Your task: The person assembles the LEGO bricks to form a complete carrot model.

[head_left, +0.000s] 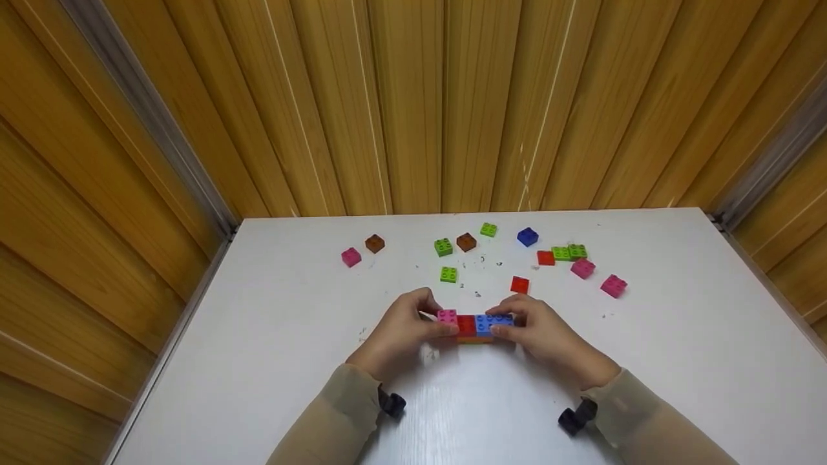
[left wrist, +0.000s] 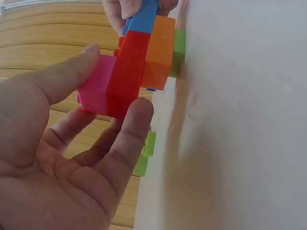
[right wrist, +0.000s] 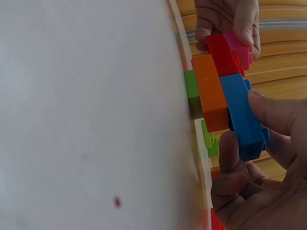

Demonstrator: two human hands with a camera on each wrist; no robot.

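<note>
A small structure of toy building bricks sits between the two hands. A green brick (right wrist: 193, 93) is at its bottom, with an orange brick (left wrist: 159, 52) above. A red brick (left wrist: 127, 72) and a blue brick (right wrist: 242, 115) lie end to end on the orange one. A pink brick (head_left: 446, 315) sits on the red brick's left end. My left hand (head_left: 404, 326) pinches this end, thumb against the pink brick and a fingertip at the red brick's underside. My right hand (head_left: 539, 329) grips the blue brick's right end between thumb and fingers.
Loose bricks lie beyond the hands on the white table (head_left: 258, 336): a pink one (head_left: 351, 257), a brown one (head_left: 375, 243), a green one (head_left: 448, 274), a dark blue one (head_left: 528, 236), a red one (head_left: 519, 285) and several others. A wood-patterned wall (head_left: 413, 110) stands behind.
</note>
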